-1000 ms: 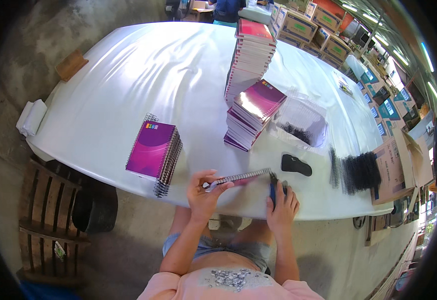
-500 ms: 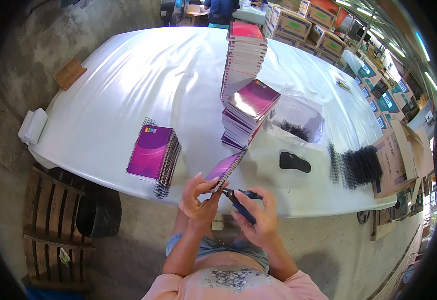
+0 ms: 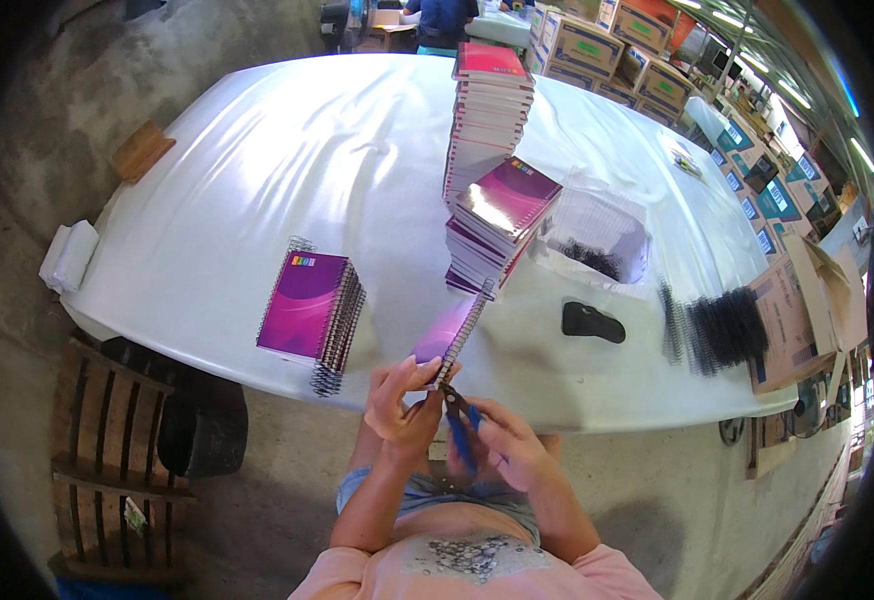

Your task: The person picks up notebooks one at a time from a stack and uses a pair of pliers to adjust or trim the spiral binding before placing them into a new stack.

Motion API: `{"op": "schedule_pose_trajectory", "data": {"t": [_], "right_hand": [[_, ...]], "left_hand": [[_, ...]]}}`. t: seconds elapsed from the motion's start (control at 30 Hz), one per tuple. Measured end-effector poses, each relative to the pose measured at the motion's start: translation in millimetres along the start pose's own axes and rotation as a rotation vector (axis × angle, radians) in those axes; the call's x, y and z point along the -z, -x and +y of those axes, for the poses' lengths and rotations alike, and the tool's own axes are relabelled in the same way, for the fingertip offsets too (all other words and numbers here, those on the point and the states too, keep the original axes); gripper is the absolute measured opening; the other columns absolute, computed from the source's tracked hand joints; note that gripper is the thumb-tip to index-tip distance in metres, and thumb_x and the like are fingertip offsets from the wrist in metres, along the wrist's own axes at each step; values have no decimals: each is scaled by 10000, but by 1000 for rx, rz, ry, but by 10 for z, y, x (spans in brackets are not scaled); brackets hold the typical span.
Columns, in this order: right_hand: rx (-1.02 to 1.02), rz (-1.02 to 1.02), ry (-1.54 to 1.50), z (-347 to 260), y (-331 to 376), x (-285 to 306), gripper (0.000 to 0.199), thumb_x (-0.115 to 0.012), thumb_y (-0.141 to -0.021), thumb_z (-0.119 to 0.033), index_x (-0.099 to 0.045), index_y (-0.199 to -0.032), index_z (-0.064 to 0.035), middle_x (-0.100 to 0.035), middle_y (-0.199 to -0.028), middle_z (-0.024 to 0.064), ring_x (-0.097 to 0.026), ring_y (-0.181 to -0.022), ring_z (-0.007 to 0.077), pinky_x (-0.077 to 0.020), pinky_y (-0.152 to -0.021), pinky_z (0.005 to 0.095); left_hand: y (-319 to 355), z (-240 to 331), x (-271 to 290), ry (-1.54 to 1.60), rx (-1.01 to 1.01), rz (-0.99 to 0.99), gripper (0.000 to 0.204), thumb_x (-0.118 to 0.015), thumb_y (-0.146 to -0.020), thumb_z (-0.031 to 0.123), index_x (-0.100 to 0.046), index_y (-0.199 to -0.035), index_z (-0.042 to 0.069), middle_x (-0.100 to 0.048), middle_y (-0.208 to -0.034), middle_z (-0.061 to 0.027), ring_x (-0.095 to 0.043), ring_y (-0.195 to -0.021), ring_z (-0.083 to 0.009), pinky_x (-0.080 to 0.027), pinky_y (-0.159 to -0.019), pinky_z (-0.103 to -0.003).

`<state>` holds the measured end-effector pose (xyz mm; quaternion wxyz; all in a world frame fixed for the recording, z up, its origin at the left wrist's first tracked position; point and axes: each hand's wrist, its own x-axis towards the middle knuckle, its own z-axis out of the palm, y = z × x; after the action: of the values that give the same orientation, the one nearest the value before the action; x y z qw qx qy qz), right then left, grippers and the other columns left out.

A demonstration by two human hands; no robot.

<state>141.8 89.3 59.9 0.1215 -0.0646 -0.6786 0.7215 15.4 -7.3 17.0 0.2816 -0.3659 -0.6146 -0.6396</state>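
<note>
My left hand grips the near end of a purple notebook, which is tilted up at the table's front edge. A dark wire coil runs along its right side. In my right hand is a pair of blue-handled pliers, their jaws at the coil's near end beside my left fingertips. Whether the jaws touch the wire is too small to tell. To the left lies a stack of coil-bound purple notebooks. Just beyond the held notebook stands a leaning pile of purple notebooks.
Behind it rises a tall stack of red-covered notebooks. On the right are a plastic bag of coils, a black flat piece, a heap of black coils and an open carton. A wooden block sits far left.
The pliers have swung from angled rightward to pointing more toward me, and my right hand has turned and lowered. The held notebook has tilted to stand steeper.
</note>
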Motion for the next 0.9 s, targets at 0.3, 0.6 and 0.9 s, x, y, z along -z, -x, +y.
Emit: {"op": "schedule_pose_trajectory", "data": {"t": [0.3,0.6,0.9], "right_hand": [[-142,491,1575,408,-47,750,488,-614,-859,-351,-533,-1288,-132,-488,-1196,155,-463,-1147,327,-370,-969,427],[255,52,45,-366,-1076,-401,463,-649,-847,-71,-510,-1286,-31,-568,-985,52,-540,-961,128,-435,-842,283],[165,-17,-115,-194,-2211,-949,304,-623,-854,-65,-633,-1158,-67,-585,-1022,36,-573,-932,122,-442,-830,235]], "left_hand": [[-435,329,211,487,455,374,235,-613,-888,34,-504,-1093,-1,-587,-1094,-154,-589,-968,-175,-472,-833,-277],[-643,259,713,304,370,484,89,-553,-923,34,-525,-1003,57,-538,-1181,-125,-582,-941,-130,-500,-785,-223],[-920,-166,1047,324,569,520,109,-550,-913,4,-514,-1005,49,-522,-1179,-98,-575,-946,-123,-504,-780,-235]]}}
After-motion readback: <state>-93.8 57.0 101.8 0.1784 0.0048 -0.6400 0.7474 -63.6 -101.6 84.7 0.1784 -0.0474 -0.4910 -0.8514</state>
